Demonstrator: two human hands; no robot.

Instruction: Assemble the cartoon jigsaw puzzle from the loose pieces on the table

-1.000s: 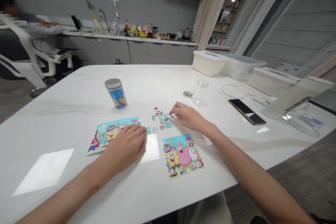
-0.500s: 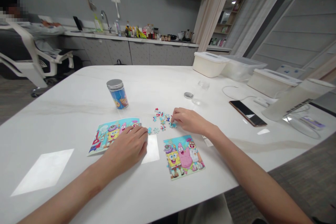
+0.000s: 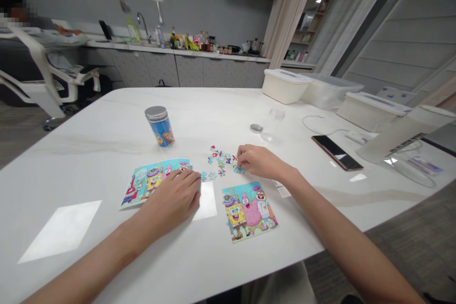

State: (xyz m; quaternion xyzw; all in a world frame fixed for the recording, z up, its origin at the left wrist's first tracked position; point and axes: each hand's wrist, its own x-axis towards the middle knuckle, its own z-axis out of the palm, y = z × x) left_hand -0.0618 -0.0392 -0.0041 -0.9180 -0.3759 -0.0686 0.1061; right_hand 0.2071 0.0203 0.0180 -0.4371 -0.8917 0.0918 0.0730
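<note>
My left hand [image 3: 177, 198] lies over the right part of a cartoon picture sheet [image 3: 142, 181], fingers lightly bent and resting on it, with nothing visibly held. My right hand [image 3: 259, 160] has its thumb and fingers pinched at a light-blue jigsaw piece [image 3: 238, 169] on the table. The fingers partly cover that piece. Between the hands lie several small loose jigsaw pieces [image 3: 221, 160] in red, blue and yellow, with two pale-blue ones [image 3: 212, 175] near my left fingertips. Closer to me is a square cartoon picture [image 3: 251, 211].
A blue jar with a metal lid [image 3: 159, 126] stands beyond the sheet. A clear jar [image 3: 272, 126] lies near a loose silver lid [image 3: 256, 128]. To the right are a phone [image 3: 337, 153], a large tumbler [image 3: 402, 135], a cable and storage boxes [image 3: 287, 86]. Someone sits far left.
My right hand has shifted slightly to the right, with the light-blue piece at its fingertips. My left hand stays in place on the sheet.
</note>
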